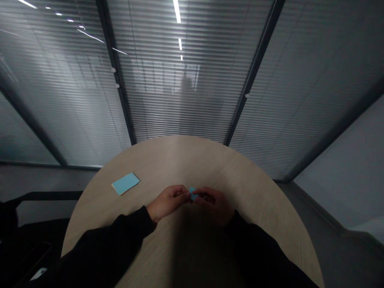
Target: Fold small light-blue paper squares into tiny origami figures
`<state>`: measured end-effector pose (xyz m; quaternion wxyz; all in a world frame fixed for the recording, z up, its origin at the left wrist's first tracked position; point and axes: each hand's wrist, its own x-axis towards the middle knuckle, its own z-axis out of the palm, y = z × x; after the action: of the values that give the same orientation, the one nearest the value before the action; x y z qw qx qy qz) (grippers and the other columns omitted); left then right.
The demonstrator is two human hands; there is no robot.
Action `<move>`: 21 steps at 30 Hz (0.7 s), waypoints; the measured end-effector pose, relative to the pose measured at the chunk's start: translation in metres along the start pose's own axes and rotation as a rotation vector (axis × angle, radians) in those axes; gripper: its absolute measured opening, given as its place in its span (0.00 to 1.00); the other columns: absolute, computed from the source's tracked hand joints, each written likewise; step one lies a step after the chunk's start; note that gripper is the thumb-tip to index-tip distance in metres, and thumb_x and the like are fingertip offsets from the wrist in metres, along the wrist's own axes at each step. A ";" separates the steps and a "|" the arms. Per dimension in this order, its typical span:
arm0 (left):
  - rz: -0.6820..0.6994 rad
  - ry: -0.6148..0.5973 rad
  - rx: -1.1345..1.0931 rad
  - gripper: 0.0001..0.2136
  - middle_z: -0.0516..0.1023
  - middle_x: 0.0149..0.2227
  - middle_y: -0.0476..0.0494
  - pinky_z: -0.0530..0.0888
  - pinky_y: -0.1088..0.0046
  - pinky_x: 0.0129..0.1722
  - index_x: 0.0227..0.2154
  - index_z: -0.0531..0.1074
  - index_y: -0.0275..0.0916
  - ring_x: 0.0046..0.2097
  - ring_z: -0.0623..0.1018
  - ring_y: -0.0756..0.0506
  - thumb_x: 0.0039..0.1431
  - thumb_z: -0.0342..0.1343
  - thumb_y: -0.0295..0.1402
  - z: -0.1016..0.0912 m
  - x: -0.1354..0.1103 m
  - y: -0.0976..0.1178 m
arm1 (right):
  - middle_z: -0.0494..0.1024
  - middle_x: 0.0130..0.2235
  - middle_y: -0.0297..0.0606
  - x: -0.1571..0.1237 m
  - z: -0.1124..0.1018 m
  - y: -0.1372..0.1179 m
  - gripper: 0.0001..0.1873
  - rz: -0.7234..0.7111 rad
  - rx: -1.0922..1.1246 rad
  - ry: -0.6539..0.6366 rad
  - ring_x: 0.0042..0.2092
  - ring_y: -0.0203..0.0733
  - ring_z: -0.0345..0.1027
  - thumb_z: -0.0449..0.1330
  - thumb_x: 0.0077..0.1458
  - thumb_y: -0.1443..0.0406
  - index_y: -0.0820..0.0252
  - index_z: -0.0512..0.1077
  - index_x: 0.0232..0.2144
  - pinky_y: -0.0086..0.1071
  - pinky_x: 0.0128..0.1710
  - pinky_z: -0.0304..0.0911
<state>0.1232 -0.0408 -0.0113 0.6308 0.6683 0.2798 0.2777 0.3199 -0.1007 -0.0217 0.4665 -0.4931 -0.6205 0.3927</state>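
Both hands meet over the middle of a round, light wooden table (246, 180). My left hand (167, 201) and my right hand (214, 203) pinch a small light-blue piece of paper (192, 193) between their fingertips, fingers curled closed on it. The paper is mostly hidden by the fingers; only a small corner shows. Both arms wear dark sleeves. A light-blue pad of paper (126, 183) lies flat on the table, to the left of my left hand and apart from it.
Glass walls with closed horizontal blinds (186, 92) and dark frames stand just behind the table. A dark chair or armrest (45, 196) sits at the left edge. Grey floor shows at the right.
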 end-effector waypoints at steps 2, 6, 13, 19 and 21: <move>0.010 -0.006 0.012 0.18 0.77 0.32 0.43 0.67 0.74 0.33 0.31 0.73 0.35 0.33 0.73 0.49 0.56 0.59 0.48 0.001 0.000 0.000 | 0.82 0.34 0.41 0.000 0.001 0.002 0.16 -0.002 0.033 0.017 0.35 0.42 0.77 0.64 0.52 0.55 0.60 0.76 0.39 0.34 0.34 0.71; 0.015 -0.022 0.035 0.17 0.77 0.32 0.43 0.67 0.74 0.33 0.32 0.75 0.35 0.34 0.73 0.49 0.57 0.59 0.47 0.001 0.000 0.000 | 0.82 0.31 0.40 0.000 0.001 0.000 0.14 -0.028 -0.065 0.071 0.33 0.41 0.76 0.62 0.54 0.55 0.60 0.76 0.34 0.33 0.33 0.70; -0.013 -0.002 -0.034 0.16 0.79 0.34 0.42 0.68 0.73 0.36 0.32 0.75 0.35 0.35 0.75 0.48 0.56 0.60 0.45 0.000 0.001 -0.001 | 0.77 0.27 0.36 0.000 0.004 -0.007 0.16 -0.118 -0.251 0.113 0.29 0.38 0.72 0.55 0.61 0.53 0.60 0.72 0.32 0.29 0.28 0.64; -0.004 -0.078 0.079 0.14 0.78 0.31 0.45 0.66 0.74 0.33 0.33 0.77 0.35 0.31 0.72 0.50 0.56 0.60 0.42 0.001 -0.001 -0.001 | 0.75 0.30 0.37 0.000 0.007 -0.006 0.17 -0.173 -0.278 0.146 0.30 0.38 0.72 0.51 0.64 0.52 0.59 0.68 0.34 0.30 0.31 0.65; -0.016 -0.084 0.116 0.14 0.77 0.29 0.47 0.65 0.75 0.31 0.33 0.77 0.35 0.30 0.71 0.50 0.56 0.60 0.42 0.001 -0.002 0.000 | 0.75 0.30 0.36 0.000 0.006 -0.006 0.15 -0.209 -0.322 0.142 0.30 0.38 0.70 0.51 0.64 0.54 0.58 0.68 0.33 0.30 0.31 0.64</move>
<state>0.1229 -0.0428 -0.0118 0.6046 0.7125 0.2741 0.2276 0.3122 -0.1019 -0.0176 0.4623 -0.5206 -0.6888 0.2020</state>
